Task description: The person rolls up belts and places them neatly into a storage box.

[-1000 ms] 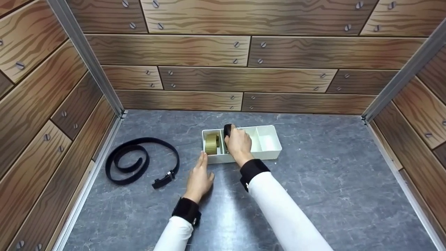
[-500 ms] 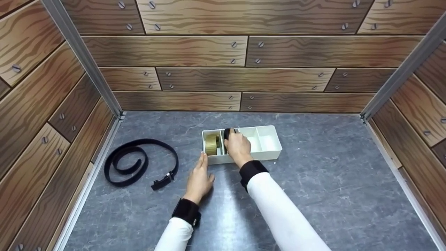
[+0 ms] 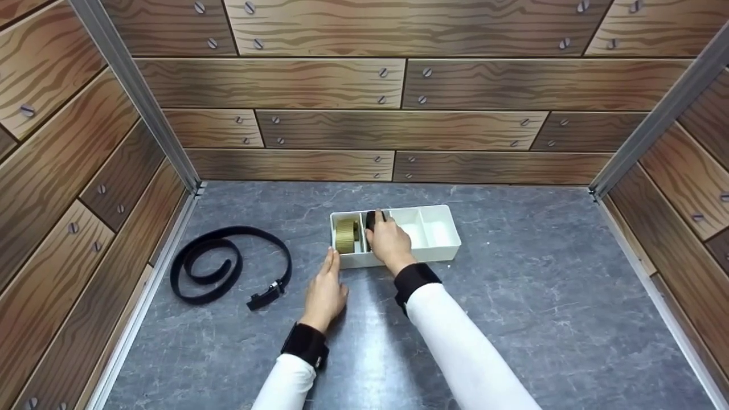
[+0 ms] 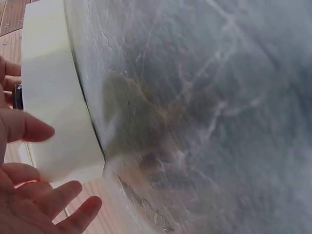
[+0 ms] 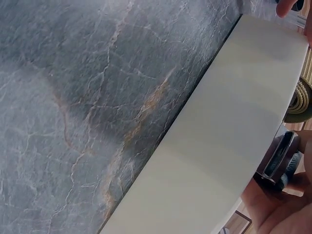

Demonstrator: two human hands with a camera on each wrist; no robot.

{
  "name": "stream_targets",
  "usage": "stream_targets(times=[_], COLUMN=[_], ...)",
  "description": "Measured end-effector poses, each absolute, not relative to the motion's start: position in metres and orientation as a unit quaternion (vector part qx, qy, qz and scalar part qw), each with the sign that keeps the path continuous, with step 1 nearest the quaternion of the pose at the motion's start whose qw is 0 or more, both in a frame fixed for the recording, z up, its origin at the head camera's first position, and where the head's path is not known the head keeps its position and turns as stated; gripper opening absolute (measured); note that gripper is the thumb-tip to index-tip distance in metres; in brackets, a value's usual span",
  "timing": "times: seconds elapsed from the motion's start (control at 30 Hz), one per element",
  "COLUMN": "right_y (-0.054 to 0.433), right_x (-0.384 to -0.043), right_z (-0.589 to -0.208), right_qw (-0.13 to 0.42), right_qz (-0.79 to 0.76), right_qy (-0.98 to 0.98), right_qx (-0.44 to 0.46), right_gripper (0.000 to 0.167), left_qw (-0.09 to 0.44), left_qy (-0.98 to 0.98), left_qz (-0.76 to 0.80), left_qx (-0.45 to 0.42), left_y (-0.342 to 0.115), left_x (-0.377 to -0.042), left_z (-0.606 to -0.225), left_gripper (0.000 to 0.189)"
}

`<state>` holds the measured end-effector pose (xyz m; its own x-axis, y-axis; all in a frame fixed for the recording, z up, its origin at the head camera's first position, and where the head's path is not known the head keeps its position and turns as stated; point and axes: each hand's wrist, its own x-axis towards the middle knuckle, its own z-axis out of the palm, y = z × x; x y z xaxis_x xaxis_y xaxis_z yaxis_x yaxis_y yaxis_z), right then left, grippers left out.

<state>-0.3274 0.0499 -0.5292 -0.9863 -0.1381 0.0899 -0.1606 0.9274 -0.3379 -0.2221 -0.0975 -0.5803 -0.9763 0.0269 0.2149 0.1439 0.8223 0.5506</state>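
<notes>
Wood-patterned walls (image 3: 330, 82) around a grey marbled surface (image 3: 569, 296), with a white four-compartment tray (image 3: 439, 228) standing near the back wall.
Left of the tray, a black belt (image 3: 245, 230) lies in a loose coil, its buckle end turned towards the person; the left hand (image 3: 323, 293) has its index and middle fingers straight, their tips against the tray's near left corner; the right hand (image 3: 390, 238) reaches over the near wall, thumb and fingers pinching a dark item (image 5: 279, 158) with a shiny edge in the second compartment from the left; a ribbed olive-gold roll (image 3: 344, 236) sits in the leftmost one.
</notes>
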Motion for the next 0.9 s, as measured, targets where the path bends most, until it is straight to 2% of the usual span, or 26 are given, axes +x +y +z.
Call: stream_targets(times=[0.3, 0.5, 0.7, 0.9], right_y=[0.059, 0.061, 0.062, 0.073], right_x=[-0.327, -0.322, -0.31, -0.289], right_z=[-0.524, -0.52, -0.518, -0.524], right_qw=[0.034, 0.057, 0.129, 0.204], right_qz=[0.192, 0.188, 0.149, 0.141], right_qy=[-0.977, -0.975, -0.974, -0.96], right_qx=[0.084, 0.1, 0.108, 0.133], right_gripper=[0.058, 0.052, 0.045, 0.039], left_qw=[0.045, 0.027, 0.046, 0.103], left_qy=[-0.958, -0.959, -0.963, -0.969], left_qz=[-0.281, -0.282, -0.262, -0.223], left_qx=[-0.042, -0.034, -0.054, -0.014], left_y=[-0.097, -0.098, -0.104, -0.126], left_x=[-0.231, -0.24, -0.244, -0.237], left_z=[-0.577, -0.575, -0.576, -0.573], left_gripper=[0.086, 0.09, 0.086, 0.087])
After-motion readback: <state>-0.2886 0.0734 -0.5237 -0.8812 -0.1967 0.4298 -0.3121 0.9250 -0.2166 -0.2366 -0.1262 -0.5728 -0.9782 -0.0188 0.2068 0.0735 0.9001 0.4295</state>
